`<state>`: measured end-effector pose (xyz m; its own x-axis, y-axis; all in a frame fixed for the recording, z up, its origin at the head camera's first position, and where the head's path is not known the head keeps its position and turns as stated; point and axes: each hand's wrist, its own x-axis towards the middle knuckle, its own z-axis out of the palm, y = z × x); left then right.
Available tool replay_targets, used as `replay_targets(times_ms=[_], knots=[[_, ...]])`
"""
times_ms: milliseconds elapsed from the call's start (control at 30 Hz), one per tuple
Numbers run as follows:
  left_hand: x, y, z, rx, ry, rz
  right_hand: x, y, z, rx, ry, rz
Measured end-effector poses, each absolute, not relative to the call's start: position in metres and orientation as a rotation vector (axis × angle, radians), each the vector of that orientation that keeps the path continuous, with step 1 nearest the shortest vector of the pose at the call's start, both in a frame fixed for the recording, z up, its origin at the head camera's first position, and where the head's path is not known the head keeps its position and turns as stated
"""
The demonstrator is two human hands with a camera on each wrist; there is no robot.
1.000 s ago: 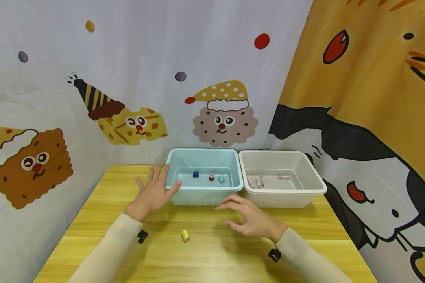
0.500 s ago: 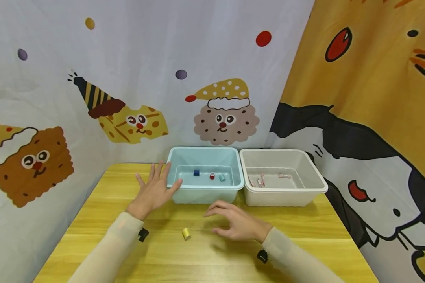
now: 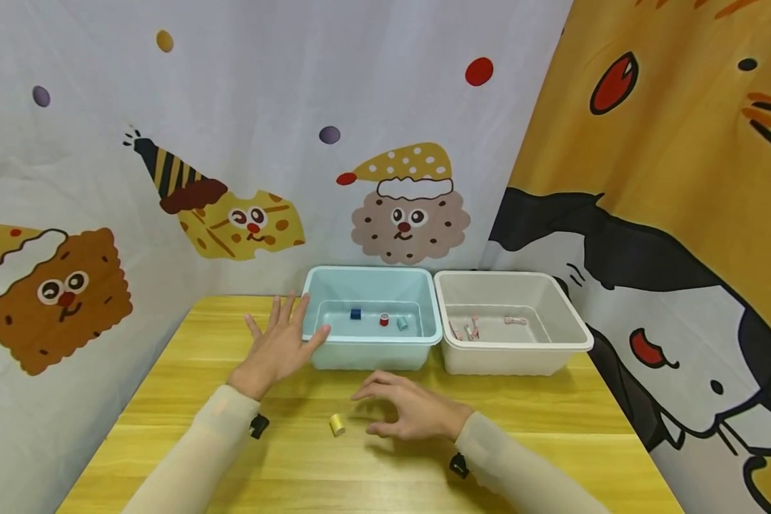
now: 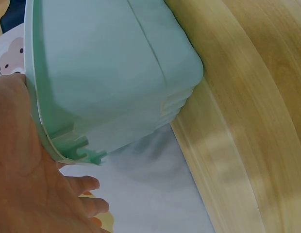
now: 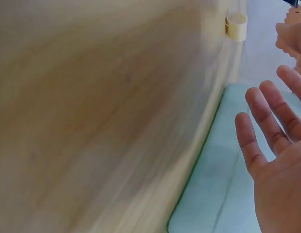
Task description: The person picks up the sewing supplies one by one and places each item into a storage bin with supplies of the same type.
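A small yellow spool of thread lies on the wooden table; the right wrist view also shows the spool. My right hand hovers just to its right, fingers loosely bent and thumb apart, holding nothing. With fingers spread, my left hand rests against the left rim of the light blue bin. Inside that bin lie a dark blue spool, a red spool and a pale teal spool. In the left wrist view, the hand touches the bin's rim.
A white bin stands directly right of the blue one, with several small pinkish pieces in it, too small to identify. Behind both bins hangs a printed curtain. The wooden table extends in front of them.
My right hand has moved left and slightly down, from in front of the gap between the bins to beside the yellow spool. The left hand has stayed at the blue bin.
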<state>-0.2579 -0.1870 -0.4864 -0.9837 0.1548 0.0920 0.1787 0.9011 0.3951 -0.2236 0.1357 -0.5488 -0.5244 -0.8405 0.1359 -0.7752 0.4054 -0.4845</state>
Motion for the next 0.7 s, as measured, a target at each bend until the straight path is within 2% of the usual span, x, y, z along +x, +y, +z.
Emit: replay_targets(times_ms=[700], knots=[[-0.260, -0.187, -0.488, -0.258, -3.019, -0.665, -0.233, 0.104, -0.568, -1.372, 2.429, -0.737]])
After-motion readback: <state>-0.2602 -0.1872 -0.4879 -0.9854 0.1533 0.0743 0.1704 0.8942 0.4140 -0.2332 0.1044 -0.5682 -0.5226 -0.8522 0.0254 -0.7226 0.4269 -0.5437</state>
